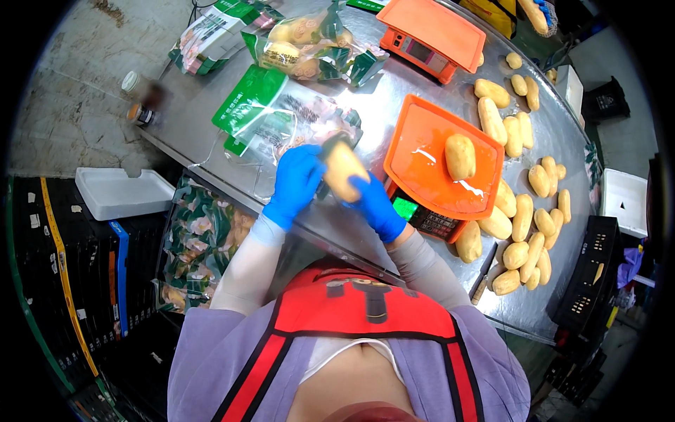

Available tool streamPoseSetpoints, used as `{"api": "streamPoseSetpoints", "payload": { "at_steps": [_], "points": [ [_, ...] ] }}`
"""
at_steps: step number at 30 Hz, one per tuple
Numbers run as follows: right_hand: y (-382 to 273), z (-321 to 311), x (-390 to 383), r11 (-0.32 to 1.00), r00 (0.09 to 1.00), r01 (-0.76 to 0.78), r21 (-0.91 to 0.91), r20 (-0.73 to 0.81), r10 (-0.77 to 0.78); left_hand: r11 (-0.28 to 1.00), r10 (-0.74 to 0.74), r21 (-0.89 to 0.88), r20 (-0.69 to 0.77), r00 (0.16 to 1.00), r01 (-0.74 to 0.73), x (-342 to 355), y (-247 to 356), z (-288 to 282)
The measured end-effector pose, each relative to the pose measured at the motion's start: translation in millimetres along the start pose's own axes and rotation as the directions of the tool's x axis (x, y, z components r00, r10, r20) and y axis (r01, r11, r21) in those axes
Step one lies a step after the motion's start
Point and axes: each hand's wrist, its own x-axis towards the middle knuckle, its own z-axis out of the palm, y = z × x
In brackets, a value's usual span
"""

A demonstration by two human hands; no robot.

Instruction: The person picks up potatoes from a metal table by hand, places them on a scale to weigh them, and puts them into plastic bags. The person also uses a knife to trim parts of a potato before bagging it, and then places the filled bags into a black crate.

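In blue gloves, both my hands are over the near edge of the metal table. My right hand [377, 211] has its fingers around the lower end of a long pale potato [344, 171], tilted in the air. Beside its upper end, my left hand [295, 179] is closed at the edge of a clear plastic bag [309, 109] with a green band and a floral print; the exact grip is partly hidden. A dark green patch by the left fingertips is blurred. Just right of my right hand, an orange scale [422, 137] bears a single potato [460, 157].
Several loose potatoes [522, 218] lie along the table's right side, near a knife [484, 278]. At the back stand a second orange scale [436, 35] and a filled potato bag [302, 46]. Dark crates [77, 260] and a white foam lid [123, 193] are at left.
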Motion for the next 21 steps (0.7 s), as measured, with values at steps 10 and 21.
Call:
{"api": "streamPoseSetpoints", "payload": {
  "at_steps": [10,21],
  "points": [
    [-11,4,9,0.916,0.971,0.240,-0.321,0.073,-0.228,0.999,0.042,-0.015,-0.061,0.997,-0.043,6,15,-22],
    [-24,21,7,0.579,0.936,0.350,-0.737,0.249,-0.250,0.985,0.159,-0.068,-0.012,0.987,-0.160,4,57,-16]
  ]
}}
